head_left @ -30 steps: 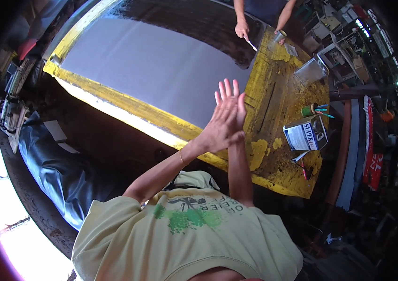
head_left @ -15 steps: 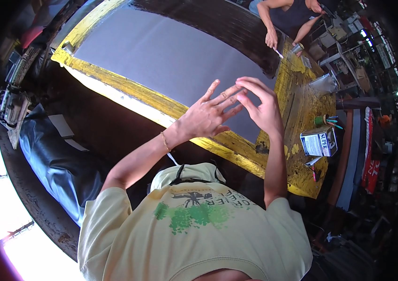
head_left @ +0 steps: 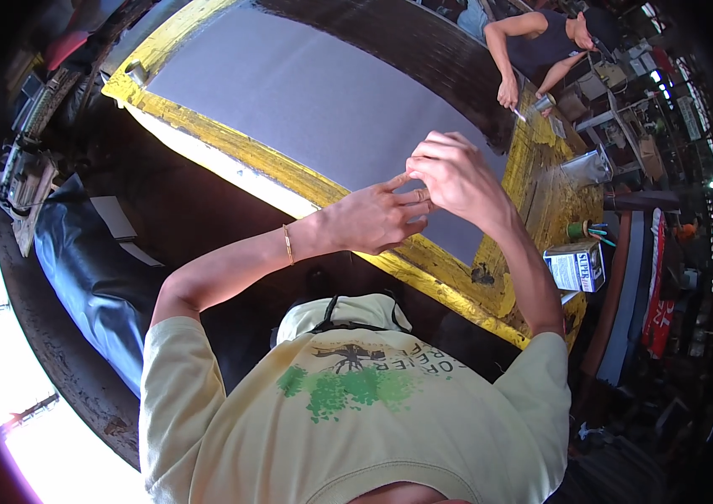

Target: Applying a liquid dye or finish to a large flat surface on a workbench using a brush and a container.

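Note:
My left hand (head_left: 379,218) is held out over the near yellow edge of the worktable (head_left: 243,149), back upward, with its fingers partly bent and slightly apart. My right hand (head_left: 457,175) is closed around a fingertip of the left hand. Whether anything small lies between the two is hidden. A thin gold bracelet (head_left: 288,244) circles my left wrist. Beyond the hands, a large grey sheet (head_left: 306,97) lies flat on the table. Neither hand touches it.
A metal can (head_left: 575,267), a green spool (head_left: 577,229) and a clear container (head_left: 587,168) stand along the right side. At the far right a person (head_left: 541,46) holds a brush and a small tin (head_left: 545,102). Folded black material (head_left: 92,281) is at left.
My right hand has closed on a finger of the left hand, after its fingertips were touching the left fingers loosely. The left fingers, spread before, are now more bent.

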A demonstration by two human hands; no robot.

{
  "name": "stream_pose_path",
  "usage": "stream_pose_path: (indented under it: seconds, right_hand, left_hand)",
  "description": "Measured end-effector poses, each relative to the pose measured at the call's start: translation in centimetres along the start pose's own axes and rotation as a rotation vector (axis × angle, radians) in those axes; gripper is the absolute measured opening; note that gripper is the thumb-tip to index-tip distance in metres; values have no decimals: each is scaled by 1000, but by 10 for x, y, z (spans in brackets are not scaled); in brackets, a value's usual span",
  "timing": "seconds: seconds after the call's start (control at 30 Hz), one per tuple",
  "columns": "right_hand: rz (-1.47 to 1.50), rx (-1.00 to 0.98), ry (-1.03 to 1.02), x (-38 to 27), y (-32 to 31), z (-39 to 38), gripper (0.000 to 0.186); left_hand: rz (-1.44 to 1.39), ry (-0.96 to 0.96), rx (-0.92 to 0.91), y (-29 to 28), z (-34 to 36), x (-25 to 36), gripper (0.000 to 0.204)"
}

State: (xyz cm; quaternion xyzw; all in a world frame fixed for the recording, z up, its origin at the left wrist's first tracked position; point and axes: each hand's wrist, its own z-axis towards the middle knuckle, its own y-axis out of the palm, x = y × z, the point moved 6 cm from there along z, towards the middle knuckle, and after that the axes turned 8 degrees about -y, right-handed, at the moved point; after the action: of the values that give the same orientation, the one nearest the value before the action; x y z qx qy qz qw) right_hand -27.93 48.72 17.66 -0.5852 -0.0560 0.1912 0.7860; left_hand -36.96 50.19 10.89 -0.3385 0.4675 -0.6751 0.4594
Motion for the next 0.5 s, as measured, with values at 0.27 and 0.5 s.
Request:
stream_pose_path:
  seconds: [0.27,0.5]
  right_hand:
    - [-28,0,399,45,-1,-51,15]
    - [454,324,1010,124,16,-212,21]
  left_hand:
    - [-9,43,72,-6,-8,14,24]
    - [-151,-101,203,3,2,16,21]
